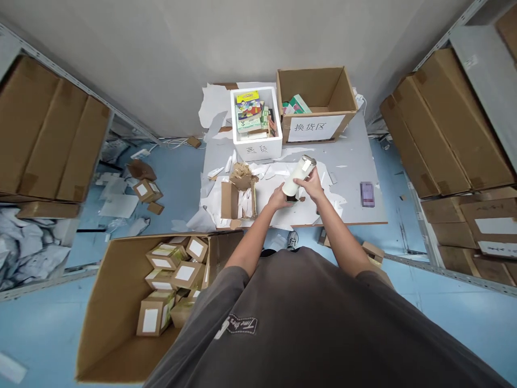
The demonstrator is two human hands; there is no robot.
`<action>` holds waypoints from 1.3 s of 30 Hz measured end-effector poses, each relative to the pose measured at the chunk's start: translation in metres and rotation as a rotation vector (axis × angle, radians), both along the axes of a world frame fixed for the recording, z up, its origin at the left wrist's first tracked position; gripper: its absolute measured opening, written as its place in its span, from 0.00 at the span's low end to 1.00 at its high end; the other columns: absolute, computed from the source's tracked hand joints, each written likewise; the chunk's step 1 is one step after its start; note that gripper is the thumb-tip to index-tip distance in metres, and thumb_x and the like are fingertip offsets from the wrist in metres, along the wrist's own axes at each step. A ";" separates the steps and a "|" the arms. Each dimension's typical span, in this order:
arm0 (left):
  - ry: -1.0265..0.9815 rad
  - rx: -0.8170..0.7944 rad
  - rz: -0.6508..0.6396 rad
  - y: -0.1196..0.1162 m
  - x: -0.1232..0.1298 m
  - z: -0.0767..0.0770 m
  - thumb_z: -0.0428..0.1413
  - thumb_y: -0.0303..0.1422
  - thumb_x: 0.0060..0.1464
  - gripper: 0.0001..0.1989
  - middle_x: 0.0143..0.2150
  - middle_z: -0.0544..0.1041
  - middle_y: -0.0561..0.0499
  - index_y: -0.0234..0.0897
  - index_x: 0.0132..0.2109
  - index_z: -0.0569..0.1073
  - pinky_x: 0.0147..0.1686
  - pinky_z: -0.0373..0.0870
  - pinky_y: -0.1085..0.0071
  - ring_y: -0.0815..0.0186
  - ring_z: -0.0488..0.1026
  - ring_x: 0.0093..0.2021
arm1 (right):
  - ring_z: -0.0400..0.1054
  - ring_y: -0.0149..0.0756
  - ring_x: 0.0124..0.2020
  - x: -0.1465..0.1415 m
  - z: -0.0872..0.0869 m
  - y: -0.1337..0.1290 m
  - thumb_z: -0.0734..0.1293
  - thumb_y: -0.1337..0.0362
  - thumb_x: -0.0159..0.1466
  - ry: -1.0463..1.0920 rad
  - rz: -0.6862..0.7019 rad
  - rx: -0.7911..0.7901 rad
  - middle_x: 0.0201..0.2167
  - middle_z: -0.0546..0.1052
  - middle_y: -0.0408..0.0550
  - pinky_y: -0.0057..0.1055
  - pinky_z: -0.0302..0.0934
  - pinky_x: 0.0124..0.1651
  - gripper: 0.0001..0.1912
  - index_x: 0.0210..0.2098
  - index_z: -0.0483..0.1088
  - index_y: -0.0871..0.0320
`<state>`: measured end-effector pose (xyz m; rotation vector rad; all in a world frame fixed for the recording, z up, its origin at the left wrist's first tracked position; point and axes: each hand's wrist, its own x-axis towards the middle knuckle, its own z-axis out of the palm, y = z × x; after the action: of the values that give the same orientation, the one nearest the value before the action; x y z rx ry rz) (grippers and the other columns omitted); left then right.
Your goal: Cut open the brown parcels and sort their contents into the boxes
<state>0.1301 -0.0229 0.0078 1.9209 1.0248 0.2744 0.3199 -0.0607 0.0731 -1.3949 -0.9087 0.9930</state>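
Observation:
A white cylindrical bottle [295,177] with a metallic top is held tilted above the table's near half. My left hand [278,199] grips its lower end, and my right hand [312,186] is closed around its upper part. Something dark shows below the bottle's base, too small to make out. To the left of my hands stands an opened small cardboard box [230,200] with crumpled brown paper [241,172] at its top and white paper pieces inside. Torn white paper [266,207] lies under and around the hands.
Behind the hands stand a white foam box [258,149] of colourful packages and a labelled cardboard box [317,127]. A purple pixelated item [367,194] lies right. A large carton [107,318] of small boxes is at lower left. Shelves with cartons [464,124] flank both sides.

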 end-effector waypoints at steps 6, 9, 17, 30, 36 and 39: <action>0.029 -0.139 0.044 -0.008 -0.005 -0.033 0.76 0.38 0.44 0.40 0.57 0.83 0.38 0.33 0.63 0.76 0.60 0.77 0.51 0.42 0.79 0.59 | 0.72 0.53 0.62 -0.013 -0.039 0.004 0.84 0.48 0.46 0.036 0.023 -0.065 0.64 0.74 0.55 0.54 0.71 0.65 0.57 0.70 0.59 0.49; 0.023 -0.123 0.033 -0.005 -0.013 -0.041 0.75 0.38 0.46 0.41 0.60 0.82 0.38 0.35 0.65 0.74 0.61 0.76 0.52 0.43 0.79 0.61 | 0.72 0.53 0.61 -0.007 -0.048 -0.002 0.84 0.48 0.46 -0.007 0.038 -0.101 0.64 0.73 0.56 0.54 0.71 0.65 0.58 0.71 0.59 0.49; 0.108 -0.101 -0.026 0.003 -0.032 -0.044 0.74 0.41 0.50 0.42 0.62 0.81 0.41 0.40 0.69 0.69 0.60 0.75 0.57 0.47 0.78 0.62 | 0.72 0.52 0.61 -0.003 -0.046 -0.013 0.81 0.52 0.50 -0.101 0.109 -0.134 0.62 0.75 0.56 0.47 0.75 0.58 0.55 0.71 0.58 0.52; 0.121 -0.077 -0.094 0.015 -0.040 -0.010 0.72 0.36 0.47 0.58 0.76 0.67 0.32 0.34 0.79 0.55 0.70 0.69 0.51 0.41 0.68 0.74 | 0.74 0.58 0.55 -0.029 -0.080 -0.035 0.73 0.61 0.55 -0.560 0.242 -0.241 0.54 0.81 0.52 0.50 0.71 0.57 0.43 0.70 0.63 0.51; -0.051 0.166 -0.363 0.038 -0.033 0.054 0.65 0.29 0.51 0.49 0.80 0.62 0.41 0.40 0.79 0.61 0.78 0.57 0.52 0.47 0.58 0.80 | 0.75 0.59 0.52 -0.027 -0.088 -0.027 0.73 0.60 0.54 -0.562 0.281 -0.215 0.51 0.81 0.54 0.50 0.71 0.55 0.40 0.66 0.66 0.54; 0.013 0.182 -0.451 0.041 -0.016 0.068 0.64 0.27 0.50 0.40 0.69 0.75 0.43 0.42 0.71 0.73 0.71 0.67 0.55 0.48 0.70 0.70 | 0.75 0.61 0.54 -0.028 -0.092 -0.026 0.74 0.59 0.55 -0.556 0.287 -0.205 0.53 0.81 0.56 0.53 0.71 0.57 0.39 0.65 0.67 0.54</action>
<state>0.1140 0.0185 0.0762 2.2592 0.5634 0.0981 0.2920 -0.0868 -0.0190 -1.7934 -1.4826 0.9409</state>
